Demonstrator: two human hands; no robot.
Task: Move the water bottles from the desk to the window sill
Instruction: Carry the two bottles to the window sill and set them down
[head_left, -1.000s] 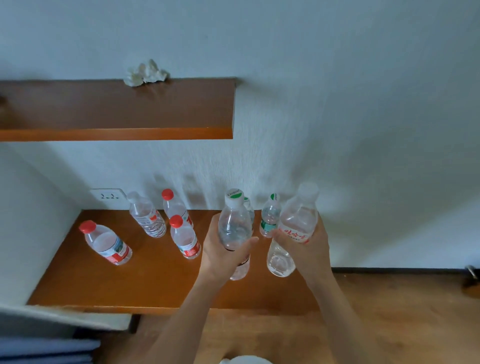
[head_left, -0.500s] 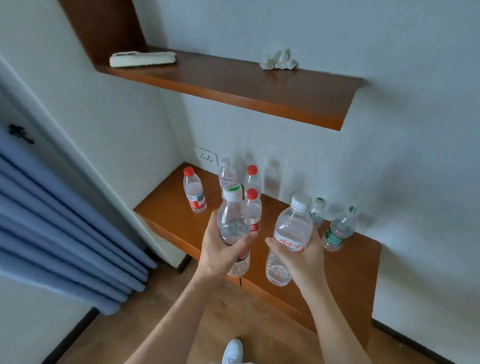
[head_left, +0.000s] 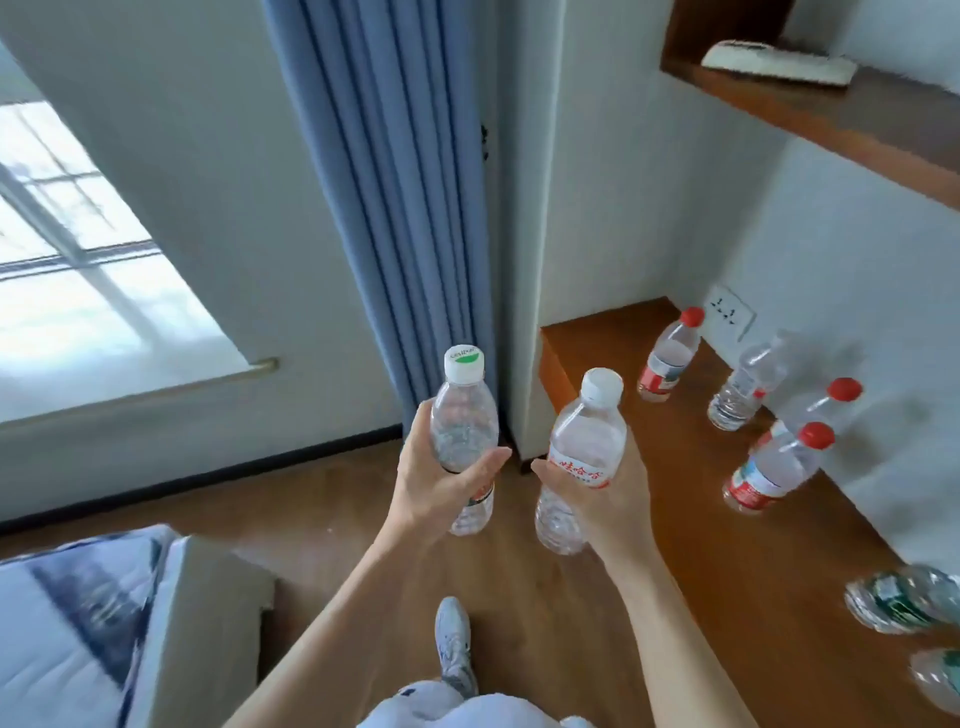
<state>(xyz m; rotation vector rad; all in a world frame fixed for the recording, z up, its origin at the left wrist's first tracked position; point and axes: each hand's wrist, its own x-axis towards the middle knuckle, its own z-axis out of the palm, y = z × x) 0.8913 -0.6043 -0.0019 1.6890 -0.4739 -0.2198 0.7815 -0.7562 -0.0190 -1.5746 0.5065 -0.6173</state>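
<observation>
There, the left hand (head_left: 436, 488) curled round a green-capped bottle (head_left: 462, 421), the right hand (head_left: 615, 501) round a white-capped bottle (head_left: 587, 436) just beside it

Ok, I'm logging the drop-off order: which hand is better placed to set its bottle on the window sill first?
Left, probably: the left hand, gripping the green-capped bottle, is on the side of the window sill; the right hand, gripping the white-capped bottle, sits nearer the desk.
</observation>
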